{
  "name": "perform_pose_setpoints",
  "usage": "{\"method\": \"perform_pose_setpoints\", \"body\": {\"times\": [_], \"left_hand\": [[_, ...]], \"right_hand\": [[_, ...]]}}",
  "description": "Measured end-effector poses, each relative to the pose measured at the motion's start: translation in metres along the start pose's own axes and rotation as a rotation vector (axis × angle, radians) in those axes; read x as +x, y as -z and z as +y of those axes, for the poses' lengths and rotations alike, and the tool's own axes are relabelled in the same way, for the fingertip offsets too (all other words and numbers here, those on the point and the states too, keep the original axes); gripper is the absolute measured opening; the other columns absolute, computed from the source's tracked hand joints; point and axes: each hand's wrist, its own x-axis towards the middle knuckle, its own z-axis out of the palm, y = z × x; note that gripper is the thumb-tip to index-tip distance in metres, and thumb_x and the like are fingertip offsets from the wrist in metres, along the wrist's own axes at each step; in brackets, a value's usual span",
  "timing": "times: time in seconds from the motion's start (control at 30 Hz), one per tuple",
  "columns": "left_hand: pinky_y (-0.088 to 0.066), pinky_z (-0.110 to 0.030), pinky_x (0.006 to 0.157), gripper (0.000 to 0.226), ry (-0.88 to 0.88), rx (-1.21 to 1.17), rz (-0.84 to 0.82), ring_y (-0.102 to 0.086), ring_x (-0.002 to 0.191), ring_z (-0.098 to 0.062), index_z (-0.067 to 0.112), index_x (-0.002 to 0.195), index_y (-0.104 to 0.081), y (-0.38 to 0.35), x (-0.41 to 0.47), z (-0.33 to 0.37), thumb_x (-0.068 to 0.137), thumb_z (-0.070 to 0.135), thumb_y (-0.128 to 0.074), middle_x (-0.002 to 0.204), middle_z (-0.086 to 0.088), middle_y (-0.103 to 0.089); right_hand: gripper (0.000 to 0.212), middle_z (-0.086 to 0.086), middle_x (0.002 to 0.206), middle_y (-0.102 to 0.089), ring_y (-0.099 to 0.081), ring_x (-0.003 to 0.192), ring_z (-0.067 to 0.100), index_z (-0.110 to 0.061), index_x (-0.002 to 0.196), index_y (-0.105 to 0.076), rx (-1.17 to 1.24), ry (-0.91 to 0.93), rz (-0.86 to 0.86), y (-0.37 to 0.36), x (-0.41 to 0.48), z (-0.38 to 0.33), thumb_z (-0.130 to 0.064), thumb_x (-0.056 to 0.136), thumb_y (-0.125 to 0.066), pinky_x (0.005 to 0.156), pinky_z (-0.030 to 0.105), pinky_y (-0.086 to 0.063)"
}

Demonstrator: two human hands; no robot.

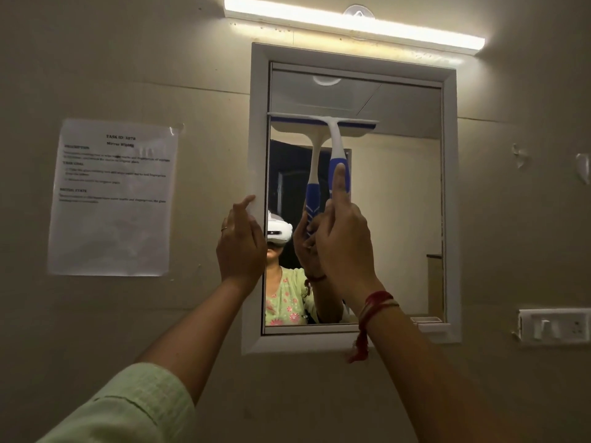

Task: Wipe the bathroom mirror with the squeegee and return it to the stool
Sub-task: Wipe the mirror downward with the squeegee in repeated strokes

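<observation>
Beige bathroom wall fills the view. Stool is not in frame, so the return leg is not yet done.

White-framed rectangular wall mirror sits centre, and both arms reach up to it. Long white tube light is lit just above the frame. White printed paper sheet is taped to the wall left of the mirror, text mostly too blurred to read.

White-and-blue plastic squeegee is on the upper left part of the glass. Blade is horizontal with its left end at the frame's inner edge, handle pointing straight down. Blade meets its own reflection, so I read it as touching the glass. Starting tight against the left edge makes sense: no unwiped strip beside the frame. The right part of the glass lies outside the blade's span, so a second pass looks necessary.

Right hand wraps the blue handle from below, index finger laid straight up the handle's back, likely to press the blade flat and level. Left hand holds nothing: fingers loose, index tip on the frame's left edge, probably bracing.

White switch plate is low right on the wall, well apart from the work. Red thread band on the right wrist, thin ring on a left finger.

Judgement: mid-wipe, early in the task. Risk: uneven pressure leaves streaks.
</observation>
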Motion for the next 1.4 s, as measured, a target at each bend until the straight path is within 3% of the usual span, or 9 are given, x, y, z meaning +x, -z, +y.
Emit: {"method": "perform_pose_setpoints", "body": {"times": [0.2,0.57,0.67,0.8,0.9,0.97,1.07,1.17,1.4], "left_hand": [[-0.042,-0.027,0.063,0.03,-0.002,-0.009,0.005,-0.06,0.087,-0.028,0.008,0.124,-0.047,0.0,0.001,-0.001,0.097,0.01,-0.034,0.102,-0.017,-0.062],[-0.029,-0.016,0.06,0.031,0.029,0.008,0.014,-0.046,0.078,-0.013,0.009,0.125,-0.049,-0.001,-0.001,-0.004,0.098,0.009,-0.034,0.084,-0.014,-0.06],[-0.033,-0.021,0.062,0.032,0.048,0.006,0.008,-0.045,0.084,-0.011,0.011,0.126,-0.048,-0.001,-0.001,-0.004,0.098,0.01,-0.033,0.089,-0.014,-0.061],[-0.027,-0.007,0.065,0.032,0.045,0.007,0.001,-0.045,0.085,-0.007,0.011,0.126,-0.047,-0.001,0.0,-0.005,0.098,0.01,-0.033,0.101,-0.012,-0.062],[-0.036,-0.015,0.068,0.033,0.031,-0.012,-0.009,-0.05,0.085,-0.013,0.009,0.126,-0.047,0.0,0.001,-0.003,0.097,0.012,-0.032,0.103,-0.013,-0.062],[-0.038,-0.021,0.069,0.034,0.025,-0.017,-0.009,-0.055,0.087,-0.018,0.007,0.126,-0.047,0.0,0.001,-0.002,0.097,0.013,-0.031,0.104,-0.014,-0.063],[-0.037,-0.021,0.072,0.036,0.031,-0.015,-0.008,-0.056,0.094,-0.023,0.008,0.126,-0.047,0.0,0.001,-0.001,0.096,0.017,-0.029,0.108,-0.014,-0.063],[-0.036,-0.021,0.073,0.037,0.03,-0.012,-0.008,-0.056,0.096,-0.024,0.008,0.126,-0.047,-0.001,0.001,-0.001,0.095,0.018,-0.028,0.109,-0.013,-0.062],[-0.027,-0.005,0.071,0.037,0.01,0.002,-0.011,-0.055,0.094,-0.023,0.007,0.126,-0.046,0.0,0.001,-0.003,0.096,0.016,-0.028,0.114,-0.012,-0.061]], "right_hand": [[0.06,0.013,0.094,-0.058,-0.059,0.076,0.016,-0.022,0.146,-0.006,-0.009,-0.006,-0.025,0.004,-0.021,0.004,-0.023,0.096,-0.038,0.077,0.036,-0.055],[0.06,0.012,0.09,-0.056,-0.055,0.07,0.011,-0.024,0.145,-0.002,0.009,-0.023,-0.049,0.007,-0.065,0.006,-0.028,0.095,-0.034,0.073,0.027,-0.052],[0.06,0.013,0.091,-0.055,-0.055,0.069,0.013,-0.028,0.142,0.002,0.019,-0.033,-0.074,0.009,-0.077,0.006,-0.028,0.094,-0.033,0.073,0.032,-0.054],[0.058,0.013,0.092,-0.054,-0.056,0.069,0.013,-0.03,0.14,0.005,0.003,-0.031,-0.083,0.01,-0.095,0.009,-0.033,0.093,-0.029,0.072,0.031,-0.055],[0.057,0.013,0.091,-0.054,-0.055,0.067,0.014,-0.031,0.139,0.008,0.008,-0.036,-0.102,0.009,-0.109,0.01,-0.038,0.09,-0.021,0.068,0.033,-0.055],[0.058,0.015,0.091,-0.054,-0.055,0.065,0.015,-0.031,0.138,0.008,0.008,-0.044,-0.111,0.008,-0.118,0.012,-0.032,0.094,-0.029,0.066,0.035,-0.056],[0.065,0.015,0.089,-0.054,-0.053,0.06,0.014,-0.03,0.139,0.008,-0.006,-0.044,-0.119,0.007,-0.13,0.015,-0.019,0.096,-0.039,0.059,0.035,-0.056],[0.065,0.015,0.088,-0.055,-0.051,0.057,0.011,-0.036,0.139,0.009,-0.006,-0.045,-0.114,0.009,-0.141,0.017,-0.021,0.094,-0.035,0.055,0.03,-0.054],[0.057,0.015,0.089,-0.056,-0.045,0.053,0.007,-0.038,0.139,0.009,0.005,-0.061,-0.146,0.014,-0.169,0.019,-0.03,0.095,-0.027,0.051,0.025,-0.051]]}}
